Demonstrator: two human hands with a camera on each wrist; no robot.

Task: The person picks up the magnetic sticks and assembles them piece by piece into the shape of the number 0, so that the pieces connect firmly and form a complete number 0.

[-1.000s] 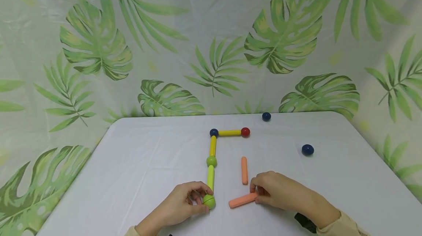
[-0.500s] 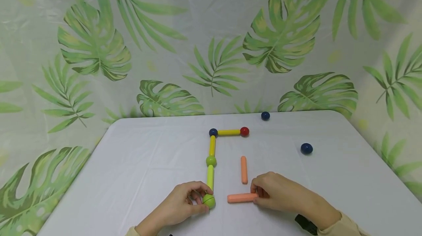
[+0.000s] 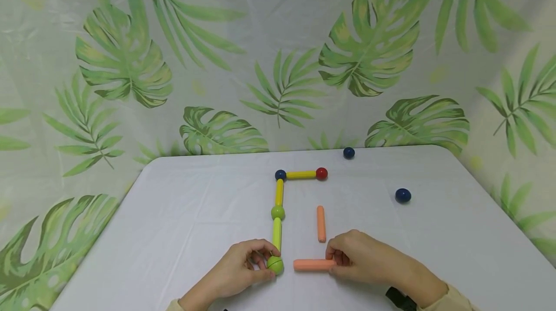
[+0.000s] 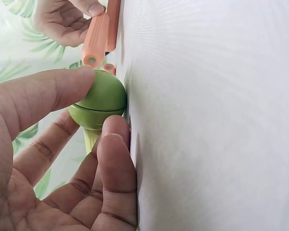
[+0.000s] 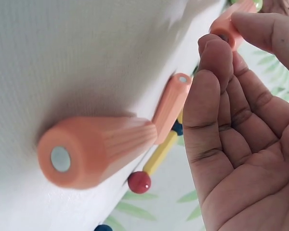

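Near the table's (image 3: pixel 182 233) front edge, the left hand (image 3: pixel 236 272) pinches the green ball (image 3: pixel 275 265) between thumb and fingertip, steadying the stick chain's end. The right hand (image 3: pixel 369 258) grips one end of an orange stick (image 3: pixel 313 265), lying flat and aimed at that ball, a small gap apart.

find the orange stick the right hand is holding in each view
Head: orange stick lies flat, bottom centre, beside the right hand.
Left wrist: top, end-on above the green ball.
Right wrist: top right corner, pinched by fingertips.
Shared landmark: the green ball.
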